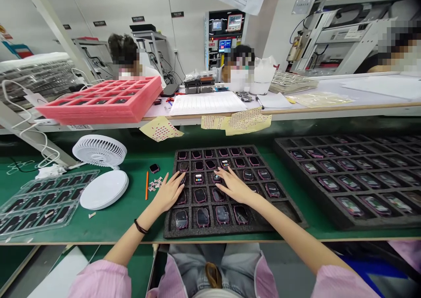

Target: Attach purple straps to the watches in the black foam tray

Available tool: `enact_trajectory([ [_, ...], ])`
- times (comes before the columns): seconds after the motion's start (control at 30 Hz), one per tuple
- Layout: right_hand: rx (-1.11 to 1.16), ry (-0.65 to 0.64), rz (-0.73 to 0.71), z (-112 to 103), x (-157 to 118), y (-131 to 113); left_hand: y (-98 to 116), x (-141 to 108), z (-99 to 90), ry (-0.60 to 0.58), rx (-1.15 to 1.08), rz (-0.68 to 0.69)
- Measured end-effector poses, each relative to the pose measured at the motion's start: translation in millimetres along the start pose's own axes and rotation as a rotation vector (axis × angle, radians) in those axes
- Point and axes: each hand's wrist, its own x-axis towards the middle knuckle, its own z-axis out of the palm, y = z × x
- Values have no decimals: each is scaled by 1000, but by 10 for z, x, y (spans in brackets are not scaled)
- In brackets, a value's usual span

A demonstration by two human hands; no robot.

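On a green workbench [125,228], a worker's left hand [167,192] and right hand [234,185] lie palm-down and open, fingers spread, gripping nothing, touching smartwatches [199,178] seated in a black foam tray [210,233].

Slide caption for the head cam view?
Bare left hand and right hand over pink-rimmed smartwatches in a black foam tray on a green bench.

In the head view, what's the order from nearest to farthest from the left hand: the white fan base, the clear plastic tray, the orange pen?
1. Orange pen: just left of the left hand, lying on the green bench.
2. White fan base: farther left.
3. Clear plastic tray: farthest left, beyond the fan base.
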Motion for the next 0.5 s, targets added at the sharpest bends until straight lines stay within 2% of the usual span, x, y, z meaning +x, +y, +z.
enact_trajectory([
  [0.1,-36,-1,-15,47,-14,-69,10,-127,-19,38,55,58],
  [0.2,4,10,-36,-7,-147,-98,-5,-287,-86,97,79,116],
  [0.37,27,145,46,-91,-185,62,8,-357,-184,234,28,16],
  [0.5,21,103,95,-47,-14,231,140,-281,-221,153,-12,14],
])
